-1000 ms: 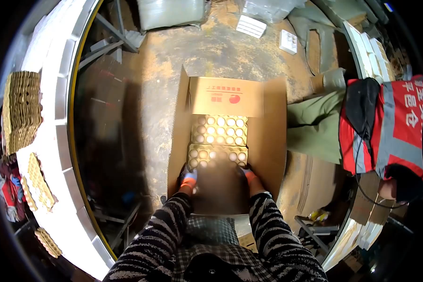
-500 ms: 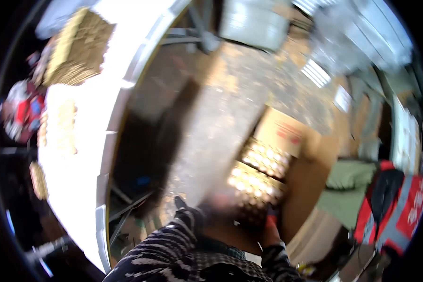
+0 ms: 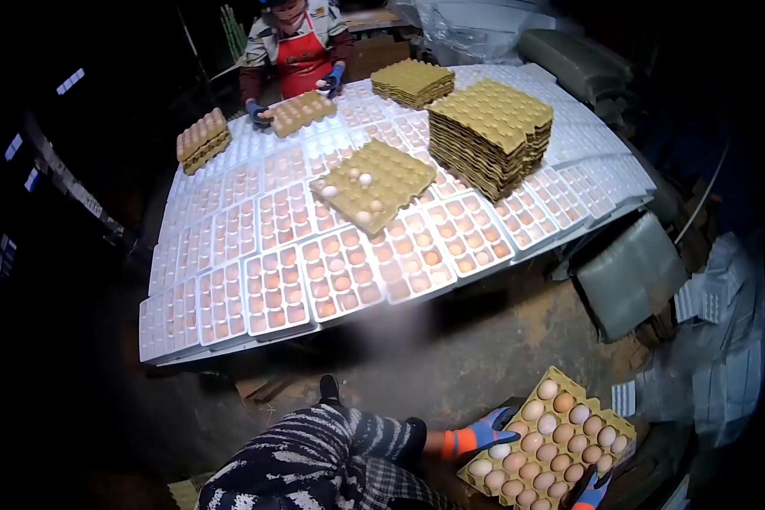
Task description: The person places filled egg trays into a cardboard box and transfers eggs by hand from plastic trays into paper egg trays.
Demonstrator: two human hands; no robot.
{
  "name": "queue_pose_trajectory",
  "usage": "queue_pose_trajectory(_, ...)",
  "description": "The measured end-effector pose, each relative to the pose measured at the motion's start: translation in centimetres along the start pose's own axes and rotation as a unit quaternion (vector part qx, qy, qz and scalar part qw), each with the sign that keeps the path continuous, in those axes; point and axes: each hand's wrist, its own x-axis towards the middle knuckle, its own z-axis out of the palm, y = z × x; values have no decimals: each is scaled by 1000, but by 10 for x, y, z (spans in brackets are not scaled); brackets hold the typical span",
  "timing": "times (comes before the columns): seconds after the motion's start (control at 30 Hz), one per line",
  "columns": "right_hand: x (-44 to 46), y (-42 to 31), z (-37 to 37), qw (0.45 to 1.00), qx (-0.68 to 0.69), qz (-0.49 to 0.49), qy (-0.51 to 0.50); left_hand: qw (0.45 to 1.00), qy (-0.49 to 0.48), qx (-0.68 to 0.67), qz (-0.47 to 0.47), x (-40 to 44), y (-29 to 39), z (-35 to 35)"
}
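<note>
A pulp egg tray (image 3: 554,375) full of brown and pale eggs (image 3: 561,432) is held between my two hands at the lower right. My left hand (image 3: 484,432), in a grey-blue and orange glove, grips its left edge with the thumb over the rim. Around the lower right edge is my right hand (image 3: 592,491), gloved alike and partly cut off by the frame's bottom. The fingers beneath the tray are hidden. On the table, a mostly bare pulp tray (image 3: 391,174) carries several eggs.
A wide table holds white compartment trays (image 3: 342,274) of eggs. Pulp tray stacks (image 3: 489,136) stand on it. Across it, a person in a red apron (image 3: 304,64) handles an egg tray (image 3: 300,114). Wrapped bundles (image 3: 629,276) lie at right.
My view has swung from the open carton of eggs on the floor to the table. My hands, earlier down at the carton, now hold a full egg tray.
</note>
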Motion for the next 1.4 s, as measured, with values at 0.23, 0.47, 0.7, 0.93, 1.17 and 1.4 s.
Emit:
queue_pose_trajectory(0.23, -6, -177, 231, 943, 68, -244, -216, 966, 240, 26, 91, -191, 216, -194)
queue_pose_trajectory(0.47, -137, -376, 543, 801, 92, -327, -493, 891, 399, -130, 174, -393, 271, -433)
queue_pose_trajectory(0.7, -256, -549, 755, 734, 5, -359, -576, 831, 485, -175, 208, -471, 335, -598)
queue_pose_trajectory(0.93, -249, -550, 815, 734, 46, -354, -578, 730, 644, 59, 222, -464, 276, -732)
queue_pose_trajectory(1.17, -280, -547, 680, 560, -152, -700, -416, 597, 454, 658, 74, -369, 337, -557)
queue_pose_trajectory(1.4, -244, -510, 730, 608, -36, -562, -560, 654, 516, 532, 148, -332, 331, -567)
